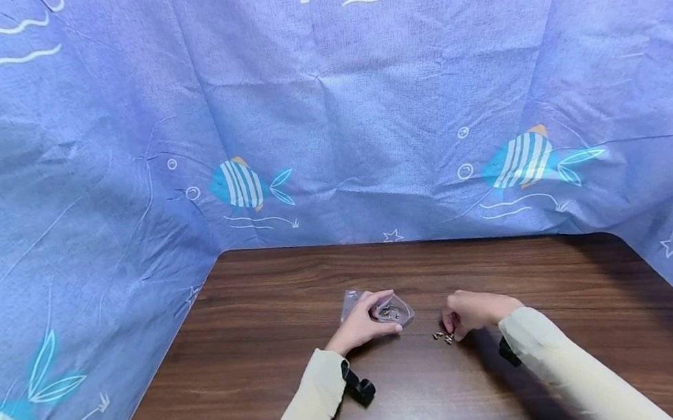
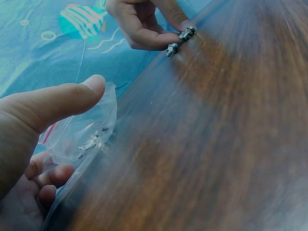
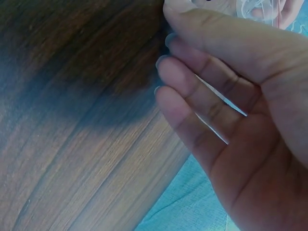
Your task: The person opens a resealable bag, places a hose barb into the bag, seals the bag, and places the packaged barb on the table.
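My left hand holds a clear zip bag low over the table, its thumb at the near side and the other fingers behind the plastic. Several small metal pieces lie inside the bag, and a red line marks its seal. To the right, my right hand reaches down with bent fingers to a small cluster of shiny metal pieces on the tabletop. In the left wrist view, its thumb and a finger pinch at one metal piece. The right wrist view hides those fingertips behind the thumb.
Both hands work over a dark brown wooden table. A blue cloth printed with striped fish hangs behind the table and along its sides. A black strap sits on the left wrist, over a pale sleeve.
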`<control>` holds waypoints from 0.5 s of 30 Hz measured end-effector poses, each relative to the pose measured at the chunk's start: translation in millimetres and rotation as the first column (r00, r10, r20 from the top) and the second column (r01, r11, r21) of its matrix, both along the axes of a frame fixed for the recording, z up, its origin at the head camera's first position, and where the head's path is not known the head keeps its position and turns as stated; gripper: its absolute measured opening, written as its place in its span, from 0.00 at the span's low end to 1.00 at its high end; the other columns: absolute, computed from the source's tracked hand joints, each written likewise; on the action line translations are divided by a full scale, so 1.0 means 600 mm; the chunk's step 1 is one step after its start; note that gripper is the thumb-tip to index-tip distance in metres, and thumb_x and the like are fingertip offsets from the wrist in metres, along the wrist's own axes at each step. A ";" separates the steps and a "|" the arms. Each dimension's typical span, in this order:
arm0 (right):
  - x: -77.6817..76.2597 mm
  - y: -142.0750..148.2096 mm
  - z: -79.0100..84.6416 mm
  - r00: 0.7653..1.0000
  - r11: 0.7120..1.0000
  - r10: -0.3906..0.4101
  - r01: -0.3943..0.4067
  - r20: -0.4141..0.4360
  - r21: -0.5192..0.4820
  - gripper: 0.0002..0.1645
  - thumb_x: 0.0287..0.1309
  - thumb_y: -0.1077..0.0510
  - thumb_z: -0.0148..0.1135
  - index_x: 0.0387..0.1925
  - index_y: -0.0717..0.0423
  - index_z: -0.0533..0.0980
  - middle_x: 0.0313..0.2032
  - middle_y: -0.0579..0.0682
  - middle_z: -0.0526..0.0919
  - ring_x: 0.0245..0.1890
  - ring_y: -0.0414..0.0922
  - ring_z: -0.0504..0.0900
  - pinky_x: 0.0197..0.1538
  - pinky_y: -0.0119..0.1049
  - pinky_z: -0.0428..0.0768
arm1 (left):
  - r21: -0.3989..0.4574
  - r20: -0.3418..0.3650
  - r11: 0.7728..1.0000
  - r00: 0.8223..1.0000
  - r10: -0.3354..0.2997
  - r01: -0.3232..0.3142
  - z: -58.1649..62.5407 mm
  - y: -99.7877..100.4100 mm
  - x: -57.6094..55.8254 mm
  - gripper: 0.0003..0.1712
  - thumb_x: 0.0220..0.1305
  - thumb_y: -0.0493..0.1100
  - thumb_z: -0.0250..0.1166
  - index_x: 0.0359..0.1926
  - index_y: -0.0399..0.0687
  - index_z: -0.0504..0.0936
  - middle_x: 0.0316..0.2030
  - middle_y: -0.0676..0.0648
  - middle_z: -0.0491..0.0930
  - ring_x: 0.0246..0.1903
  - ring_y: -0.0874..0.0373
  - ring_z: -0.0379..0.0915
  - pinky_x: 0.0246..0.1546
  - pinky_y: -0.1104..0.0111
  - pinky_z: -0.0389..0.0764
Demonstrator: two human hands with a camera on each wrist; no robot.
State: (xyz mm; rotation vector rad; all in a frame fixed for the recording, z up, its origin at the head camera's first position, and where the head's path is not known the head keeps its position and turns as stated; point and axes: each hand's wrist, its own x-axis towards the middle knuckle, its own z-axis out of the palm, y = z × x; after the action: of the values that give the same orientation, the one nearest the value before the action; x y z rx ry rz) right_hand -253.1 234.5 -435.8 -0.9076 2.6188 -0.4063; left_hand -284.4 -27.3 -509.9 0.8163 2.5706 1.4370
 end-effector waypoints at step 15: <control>-0.010 -0.001 -0.001 0.999 1.000 0.002 -0.003 -0.042 -0.018 0.07 0.45 0.69 0.69 0.25 0.54 0.82 0.24 0.41 0.81 0.23 0.30 0.72 0.28 0.27 0.73 | -0.003 -0.003 1.000 1.000 -0.002 0.002 0.000 0.000 -0.001 0.43 0.46 0.48 0.78 0.64 0.48 0.72 0.44 0.47 0.72 0.38 0.62 0.63 0.39 0.72 0.68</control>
State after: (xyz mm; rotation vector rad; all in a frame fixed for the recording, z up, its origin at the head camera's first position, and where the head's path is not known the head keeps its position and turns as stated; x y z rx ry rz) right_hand -258.9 234.0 -436.5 -0.9343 2.6557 -0.4151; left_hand -284.7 -27.2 -509.8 0.8208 2.5727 1.4320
